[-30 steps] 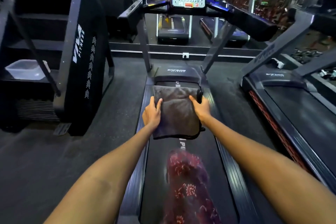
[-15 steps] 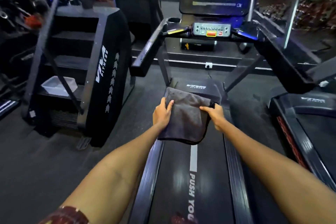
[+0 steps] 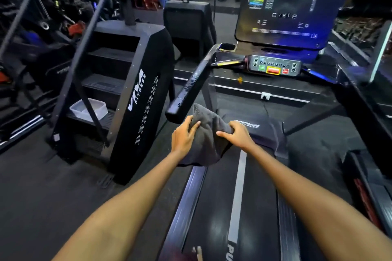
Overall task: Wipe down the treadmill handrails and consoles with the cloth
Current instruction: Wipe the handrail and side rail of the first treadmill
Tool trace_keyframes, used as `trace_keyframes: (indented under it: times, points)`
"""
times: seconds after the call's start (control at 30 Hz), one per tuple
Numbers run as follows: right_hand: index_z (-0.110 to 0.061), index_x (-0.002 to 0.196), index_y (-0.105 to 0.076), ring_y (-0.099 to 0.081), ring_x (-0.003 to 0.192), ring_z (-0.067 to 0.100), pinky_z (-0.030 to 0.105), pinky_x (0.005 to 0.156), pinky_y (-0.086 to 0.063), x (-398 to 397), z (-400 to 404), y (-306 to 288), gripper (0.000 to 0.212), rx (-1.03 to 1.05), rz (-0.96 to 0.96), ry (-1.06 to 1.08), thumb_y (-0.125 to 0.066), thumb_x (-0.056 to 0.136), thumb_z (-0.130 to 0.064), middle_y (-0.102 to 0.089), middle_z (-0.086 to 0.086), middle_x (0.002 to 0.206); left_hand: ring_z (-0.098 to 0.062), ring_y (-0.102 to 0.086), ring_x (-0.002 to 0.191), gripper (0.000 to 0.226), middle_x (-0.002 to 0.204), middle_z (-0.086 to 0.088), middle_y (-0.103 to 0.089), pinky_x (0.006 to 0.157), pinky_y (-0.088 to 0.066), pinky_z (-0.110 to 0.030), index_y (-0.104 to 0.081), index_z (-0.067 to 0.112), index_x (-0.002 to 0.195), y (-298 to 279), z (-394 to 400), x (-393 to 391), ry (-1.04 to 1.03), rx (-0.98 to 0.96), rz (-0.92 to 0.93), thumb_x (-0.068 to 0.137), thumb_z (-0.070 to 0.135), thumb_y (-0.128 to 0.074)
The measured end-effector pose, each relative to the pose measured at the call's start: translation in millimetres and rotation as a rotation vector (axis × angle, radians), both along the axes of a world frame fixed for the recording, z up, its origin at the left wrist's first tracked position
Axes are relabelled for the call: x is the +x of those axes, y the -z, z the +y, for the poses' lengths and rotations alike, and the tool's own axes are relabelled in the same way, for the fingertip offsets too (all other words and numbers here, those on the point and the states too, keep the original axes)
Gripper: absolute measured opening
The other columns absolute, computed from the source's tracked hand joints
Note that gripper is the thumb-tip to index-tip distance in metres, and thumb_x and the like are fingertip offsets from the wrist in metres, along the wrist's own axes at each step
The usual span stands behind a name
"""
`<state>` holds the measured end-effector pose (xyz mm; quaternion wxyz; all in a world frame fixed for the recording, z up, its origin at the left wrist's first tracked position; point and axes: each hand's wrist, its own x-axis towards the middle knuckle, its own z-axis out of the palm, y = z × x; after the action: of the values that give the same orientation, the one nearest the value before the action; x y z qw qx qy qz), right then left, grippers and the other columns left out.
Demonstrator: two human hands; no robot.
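While both hands bunch the grey cloth [image 3: 209, 140] just below the treadmill's left handrail [image 3: 192, 89], left hand [image 3: 184, 136] and right hand [image 3: 237, 135] fingers clamp its folds; wiping seems about to begin, likely by lifting it onto the rail.

One camera is sitting on the person's head, looking forward and down along the treadmill belt [image 3: 252, 207] toward the console [image 3: 282, 8], close above both arms.

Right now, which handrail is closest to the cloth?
The left handrail: its near end sits just above the cloth; the right handrail stands well off.
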<state>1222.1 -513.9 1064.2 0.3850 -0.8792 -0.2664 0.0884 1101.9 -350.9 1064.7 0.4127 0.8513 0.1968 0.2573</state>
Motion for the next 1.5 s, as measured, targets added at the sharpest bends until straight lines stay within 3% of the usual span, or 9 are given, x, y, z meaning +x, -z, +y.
trace_keyframes:
  times: [0.17, 0.3, 0.57, 0.77, 0.9, 1.03, 1.13, 1.23, 1.5]
  points:
    - [-0.01, 0.111, -0.058, -0.056, 0.102, 0.018, 0.025, 0.083, -0.041, 40.2, 52.8, -8.4, 0.04, 0.106, 0.069, -0.106, -0.075, 0.078, -0.023, -0.062, 0.002, 0.109, -0.028, -0.061, 0.093, 0.028, 0.102, -0.01, -0.065, 0.077, -0.043, -0.034, -0.06, 0.006, 0.105, 11.1, 31.4, 31.2, -0.133, -0.08, -0.057, 0.095, 0.031, -0.054]
    - [-0.019, 0.107, -0.064, -0.061, 0.099, 0.026, 0.037, 0.084, -0.048, 79.6, 102.4, -19.2, 0.028, -0.061, -0.076, -0.165, -0.069, 0.081, -0.029, -0.068, 0.005, 0.104, -0.029, -0.059, 0.091, 0.033, 0.115, -0.009, -0.051, 0.075, -0.04, -0.031, -0.059, 0.003, 0.106, 12.0, 56.1, 53.0, -0.364, -0.138, -0.049, 0.092, 0.033, -0.058]
    - [-0.009, 0.118, -0.037, -0.059, 0.093, 0.038, 0.037, 0.068, -0.038, 118.0, 174.1, -22.1, 0.039, -0.384, -0.387, -0.297, -0.058, 0.089, -0.024, -0.063, 0.019, 0.101, -0.037, -0.06, 0.085, 0.042, 0.122, -0.011, -0.043, 0.066, -0.034, -0.034, -0.046, 0.005, 0.109, 16.0, 76.2, 94.3, -0.715, -0.256, 0.146, 0.089, 0.04, -0.06]
    - [-0.01, 0.103, -0.056, -0.049, 0.106, 0.031, 0.042, 0.085, -0.036, 118.3, 214.9, 0.5, 0.016, -0.19, -0.57, -0.432, -0.051, 0.09, -0.018, -0.056, 0.009, 0.107, -0.037, -0.059, 0.088, 0.04, 0.119, -0.01, -0.047, 0.065, -0.034, -0.034, -0.043, 0.005, 0.107, 20.7, 71.4, 116.9, -0.852, -0.273, 0.13, 0.091, 0.039, -0.058]
    - [-0.016, 0.097, -0.061, -0.051, 0.109, 0.019, 0.043, 0.095, -0.034, 102.8, 212.5, 23.6, 0.035, 0.046, -0.321, -0.501, -0.046, 0.089, -0.046, -0.059, -0.001, 0.106, -0.031, -0.056, 0.097, 0.033, 0.116, -0.009, -0.051, 0.075, -0.039, -0.035, -0.052, 0.005, 0.106, 33.4, 70.7, 120.9, -0.864, -0.268, 0.05, 0.092, 0.035, -0.057]
    - [-0.029, 0.136, -0.047, -0.019, 0.142, 0.02, 0.058, 0.111, -0.011, 98.0, 207.3, 27.6, 0.067, -0.15, -0.31, -0.563, -0.035, 0.084, -0.071, -0.035, 0.0, 0.148, -0.018, -0.058, 0.094, 0.019, 0.1, 0.001, -0.062, 0.075, -0.038, -0.02, -0.063, 0.012, 0.097, 43.0, 76.9, 105.9, -0.792, -0.384, -0.17, 0.098, 0.022, -0.047]
    - [-0.039, 0.143, -0.033, -0.006, 0.145, 0.026, 0.065, 0.109, 0.001, 91.6, 209.1, 27.1, 0.077, -0.247, -0.376, -0.578, -0.026, 0.078, -0.08, -0.024, 0.002, 0.154, -0.01, -0.058, 0.083, 0.03, 0.1, 0.003, -0.065, 0.077, -0.049, -0.027, -0.063, 0.021, 0.098, 46.7, 78.7, 95.3, -0.787, -0.514, -0.263, 0.103, 0.024, -0.034]
    - [-0.038, 0.143, -0.033, -0.003, 0.143, 0.036, 0.068, 0.105, 0.005, 77.4, 215.0, 25.5, 0.093, -0.305, -0.437, -0.559, -0.008, 0.066, -0.084, -0.023, 0.007, 0.154, -0.006, -0.059, 0.081, 0.033, 0.103, -0.004, -0.066, 0.069, -0.042, -0.011, -0.056, 0.012, 0.112, 44.1, 84.2, 91.9, -0.783, -0.463, -0.271, 0.104, 0.024, -0.026]
    - [-0.037, 0.12, -0.061, -0.045, 0.119, 0.033, 0.064, 0.103, -0.018, 119.0, 223.4, 37.8, 0.055, -0.104, -0.632, -0.692, -0.024, 0.085, -0.058, -0.054, 0.006, 0.124, -0.019, -0.061, 0.09, 0.053, 0.091, -0.006, -0.067, 0.083, -0.042, -0.032, -0.054, 0.011, 0.106, 43.6, 104.0, 95.5, -0.718, -0.108, -0.158, 0.092, 0.053, -0.024]
